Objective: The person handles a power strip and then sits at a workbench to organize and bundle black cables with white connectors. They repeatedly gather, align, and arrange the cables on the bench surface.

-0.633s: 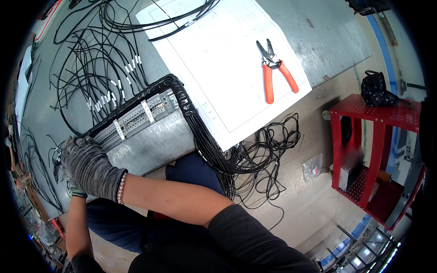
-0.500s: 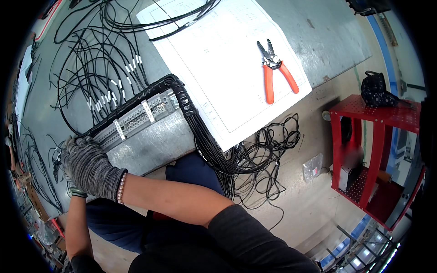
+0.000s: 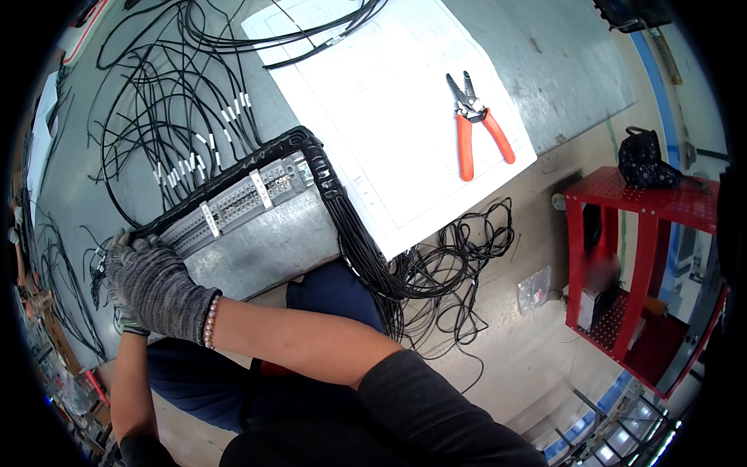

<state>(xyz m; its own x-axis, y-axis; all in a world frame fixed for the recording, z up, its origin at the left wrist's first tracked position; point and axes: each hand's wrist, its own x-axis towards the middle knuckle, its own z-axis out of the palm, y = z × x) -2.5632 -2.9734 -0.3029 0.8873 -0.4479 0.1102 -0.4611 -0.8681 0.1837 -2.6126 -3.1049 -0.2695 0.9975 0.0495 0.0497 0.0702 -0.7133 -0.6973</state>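
Observation:
My right hand [image 3: 159, 280], in a grey knitted glove with a bead bracelet at the wrist, bends its fingers over the left end of a black-wrapped wire harness [image 3: 233, 169]. What those fingers grip is hidden beneath them. Mostly covered by it, my left hand [image 3: 131, 323] is also gloved, and its fingers do not show. Along the harness runs a grey terminal strip [image 3: 233, 206] with two white label pieces across it. Many black wires with white markers [image 3: 189, 162] fan out from the harness's far side.
Orange-handled wire strippers [image 3: 476, 128] lie spread on a large paper drawing [image 3: 373, 140]. Loose black cables [image 3: 467, 253] hang off the table's near edge toward the floor. A red cart [image 3: 650, 202] with a dark bag [image 3: 646, 159] stands at the right. More wires [image 3: 66, 288] lie at far left.
The harness, drawing and strippers sit slightly farther right in the picture, as the view has shifted a little. Both hands keep nearly the same place at the harness's left end.

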